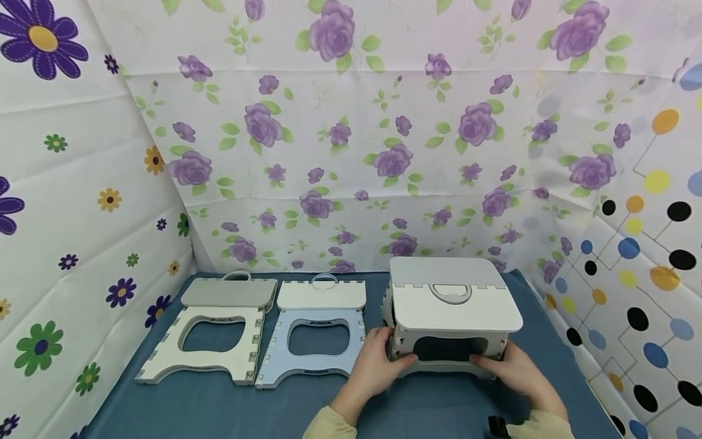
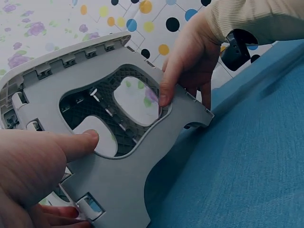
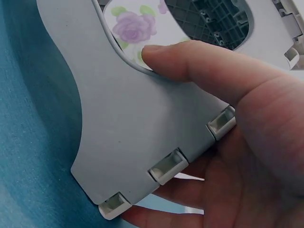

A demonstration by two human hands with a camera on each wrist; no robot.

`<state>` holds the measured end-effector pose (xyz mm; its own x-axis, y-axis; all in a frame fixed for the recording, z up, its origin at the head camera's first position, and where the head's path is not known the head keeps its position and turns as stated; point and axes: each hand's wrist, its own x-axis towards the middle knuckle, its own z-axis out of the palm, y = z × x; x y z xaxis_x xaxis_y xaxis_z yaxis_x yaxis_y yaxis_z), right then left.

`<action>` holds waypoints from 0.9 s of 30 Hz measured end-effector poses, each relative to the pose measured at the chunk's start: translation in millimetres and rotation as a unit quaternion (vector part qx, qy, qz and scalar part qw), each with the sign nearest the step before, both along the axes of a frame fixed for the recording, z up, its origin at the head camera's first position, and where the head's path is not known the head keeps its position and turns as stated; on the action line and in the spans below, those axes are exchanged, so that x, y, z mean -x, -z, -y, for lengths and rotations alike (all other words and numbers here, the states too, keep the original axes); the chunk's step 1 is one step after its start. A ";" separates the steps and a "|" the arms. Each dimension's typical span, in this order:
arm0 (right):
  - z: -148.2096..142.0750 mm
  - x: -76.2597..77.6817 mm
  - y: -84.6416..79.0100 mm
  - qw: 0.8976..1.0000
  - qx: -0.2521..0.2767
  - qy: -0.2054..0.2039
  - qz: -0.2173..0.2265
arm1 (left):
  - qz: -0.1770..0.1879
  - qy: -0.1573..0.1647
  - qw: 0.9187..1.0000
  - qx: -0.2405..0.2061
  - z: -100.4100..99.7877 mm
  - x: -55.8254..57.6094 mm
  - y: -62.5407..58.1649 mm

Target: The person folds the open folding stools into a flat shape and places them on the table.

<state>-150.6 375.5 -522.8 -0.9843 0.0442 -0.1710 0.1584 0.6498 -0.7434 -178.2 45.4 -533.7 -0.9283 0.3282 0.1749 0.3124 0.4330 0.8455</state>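
Observation:
A grey and white folding step stool (image 1: 457,314) stands unfolded on the right part of the table, its loop handle lying on the top. My left hand (image 1: 375,364) grips the left edge of its front leg panel, thumb on the face and fingers round the side. At the right edge, my right hand (image 1: 518,369) holds the same panel. In the right wrist view, the thumb (image 3: 175,59) hooks over the rim of the panel's oval opening, while the fingers pass behind the hinged edge. The left wrist view shows the grey leg panel (image 2: 128,175) tilted by the camera angle.
Two folded step stools lie flat to the left: a cream one with a grey section (image 1: 255,323) and a light blue one with a white section (image 1: 359,323). A blue cloth (image 1: 219,408) covers the table. Patterned fabric walls (image 1: 351,152) enclose the back and sides.

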 end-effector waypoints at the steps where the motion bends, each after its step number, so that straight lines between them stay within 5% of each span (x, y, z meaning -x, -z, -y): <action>1: -0.3 0.2 0.1 1.000 -0.001 0.006 0.002 | -0.001 0.001 1.000 -0.002 -0.9 0.4 -0.1; 14: -2.1 0.0 -4.3 0.999 -0.023 0.029 0.011 | 0.002 0.007 1.000 -0.024 -11.3 2.8 2.7; 27: 4.9 -1.5 -1.0 0.999 -0.032 0.037 0.002 | -0.014 -0.040 0.999 -0.013 -15.9 -3.7 5.2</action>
<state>-149.1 370.6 -521.8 -0.9773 0.1277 -0.1690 0.2102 0.6830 -0.6995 -174.6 61.3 -538.8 -0.9457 0.2484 0.2096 0.3023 0.4352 0.8481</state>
